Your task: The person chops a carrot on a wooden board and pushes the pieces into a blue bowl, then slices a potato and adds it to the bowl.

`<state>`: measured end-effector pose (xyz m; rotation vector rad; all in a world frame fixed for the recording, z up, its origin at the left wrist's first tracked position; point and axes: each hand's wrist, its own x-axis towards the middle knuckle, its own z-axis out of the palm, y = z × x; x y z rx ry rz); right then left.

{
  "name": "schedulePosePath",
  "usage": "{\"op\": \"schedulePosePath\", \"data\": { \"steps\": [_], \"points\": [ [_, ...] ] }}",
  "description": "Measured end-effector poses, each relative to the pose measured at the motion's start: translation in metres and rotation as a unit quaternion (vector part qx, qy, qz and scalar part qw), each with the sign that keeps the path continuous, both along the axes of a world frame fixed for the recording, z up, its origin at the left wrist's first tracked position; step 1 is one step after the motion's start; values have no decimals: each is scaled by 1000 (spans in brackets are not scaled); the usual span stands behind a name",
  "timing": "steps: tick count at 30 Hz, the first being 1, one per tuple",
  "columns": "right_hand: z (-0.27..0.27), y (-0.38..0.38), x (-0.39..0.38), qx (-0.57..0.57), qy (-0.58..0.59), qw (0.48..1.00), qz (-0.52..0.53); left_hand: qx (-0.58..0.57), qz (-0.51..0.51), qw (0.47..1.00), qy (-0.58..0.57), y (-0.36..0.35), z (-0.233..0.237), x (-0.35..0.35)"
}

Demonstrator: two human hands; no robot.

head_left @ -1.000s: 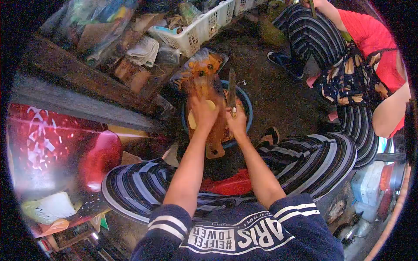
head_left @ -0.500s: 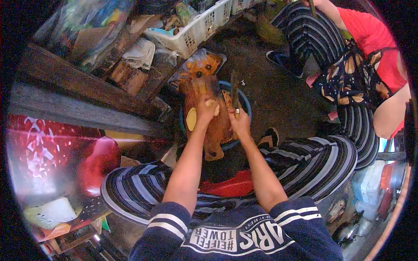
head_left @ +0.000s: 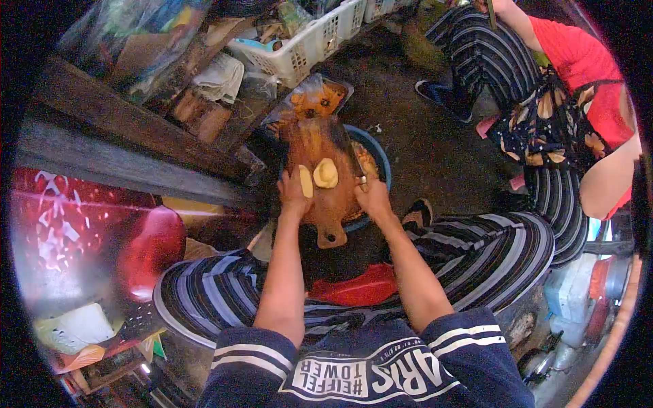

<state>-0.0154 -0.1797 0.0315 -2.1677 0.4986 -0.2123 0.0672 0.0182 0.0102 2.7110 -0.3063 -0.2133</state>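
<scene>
A wooden cutting board (head_left: 331, 211) with a holed handle lies over a blue basin (head_left: 386, 163). Two pale yellow pieces rest on it: a rounded one (head_left: 326, 174) near the middle and a flat-sided one (head_left: 307, 182) at the left. My left hand (head_left: 294, 192) is at the board's left edge, touching the flat-sided piece, its fingers partly spread. At the board's right edge, my right hand (head_left: 371, 192) is closed round the handle of a knife (head_left: 357, 163), whose blade points away from me. Orange-brown bits show in the basin beside the blade.
Beyond the board is a tray (head_left: 333, 93) of orange food and plastic. White baskets (head_left: 306, 51) stand at the upper left, near wooden beams (head_left: 136, 132). Another person (head_left: 578, 61) in a red top is at the upper right. A red container (head_left: 153, 251) stands at the left.
My left hand has let go of the rounded piece and moved left to the flat-sided one. The knife in my right hand has tilted and come lower, against the board's right side.
</scene>
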Motion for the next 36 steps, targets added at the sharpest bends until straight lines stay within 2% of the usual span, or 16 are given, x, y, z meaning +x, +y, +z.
{"op": "schedulePosePath", "data": {
  "steps": [4, 6, 9, 11, 12, 14, 15, 17, 19, 25, 27, 31, 33, 34, 35, 36],
  "points": [
    [-6, -2, -2, -101, -62, 993, 19, -29, -16, 998, -62, 2, -4, 11],
    [-4, -2, -5, -56, 27, 998, 31, -54, 9, 995, -80, -2, 0, 19],
    [-4, -6, -11, -83, 23, 993, 86, -76, -31, 990, -113, -9, 14, 34],
    [20, -1, -16, -87, 85, 990, 73, -23, -5, 977, -210, -24, 32, 28],
    [28, 2, -19, -89, 147, 983, 62, -23, -6, 978, -208, -29, 31, 23],
    [27, 12, -27, -93, 140, 985, 43, -145, -16, 969, -200, -38, 32, 17],
    [27, 16, -32, -97, 134, 986, 23, -145, -16, 969, -200, -43, 33, 6],
    [27, 24, -38, -94, 133, 986, 24, -229, 61, 968, -81, -57, 34, -20],
    [30, 30, -43, -87, 133, 987, 25, -254, 73, 953, -152, -65, 23, -28],
    [37, 33, -49, -108, 160, 980, 57, -346, 136, 925, -73, -69, 13, -35],
    [35, 34, -54, -121, 153, 977, 86, -511, 215, 830, 59, -76, 18, -42],
    [30, 32, -58, -147, 142, 974, 99, -528, 185, 829, 9, -81, -12, -50],
    [32, 29, -58, -108, 135, 981, 90, -589, 155, 790, 65, -77, -11, -52],
    [29, 26, -59, -109, 135, 981, 90, -590, 155, 790, 65, -75, 0, -51],
    [26, 23, -58, -86, 108, 987, 83, -428, 68, 900, -35, -69, 11, -48],
    [21, 19, -58, -62, 81, 992, 76, -243, -22, 961, -133, -63, 18, -45]
  ]
}}
